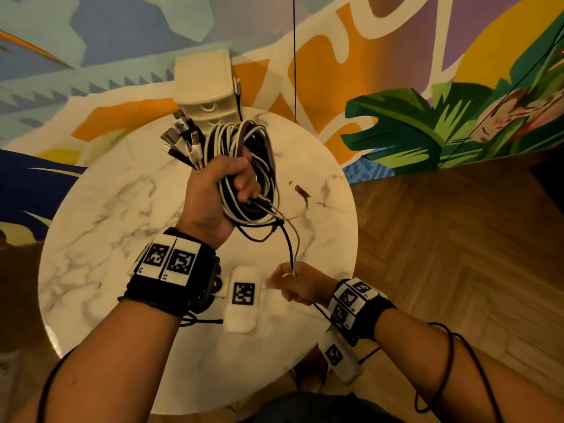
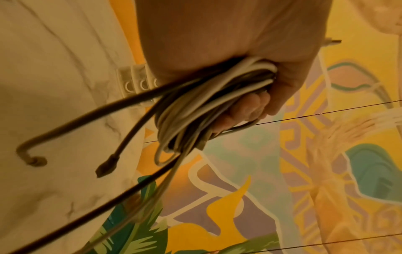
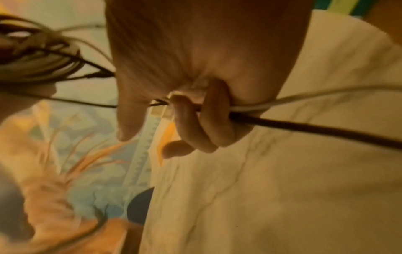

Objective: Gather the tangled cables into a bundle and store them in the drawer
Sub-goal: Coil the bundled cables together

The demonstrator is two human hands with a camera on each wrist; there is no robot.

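Head view: above the round marble table [image 1: 91,209], my left hand [image 1: 213,193] fists a coiled cable bundle [image 1: 244,141] near the ribbed white drawer unit [image 1: 207,87]; my right hand [image 1: 299,283] pinches two trailing cables.

Left wrist: smooth white and dark loops [image 2: 195,106] fill my closed fingers [image 2: 245,110].

Right wrist: blurred; curled fingers [image 3: 208,116] trap one white and one dark cable [image 3: 304,125].

No words, brands or numbers can be read. The only signs are black-and-white square code markers [image 1: 169,259] on the wristbands behind both hands' fingers; their patterns carry no legible text.
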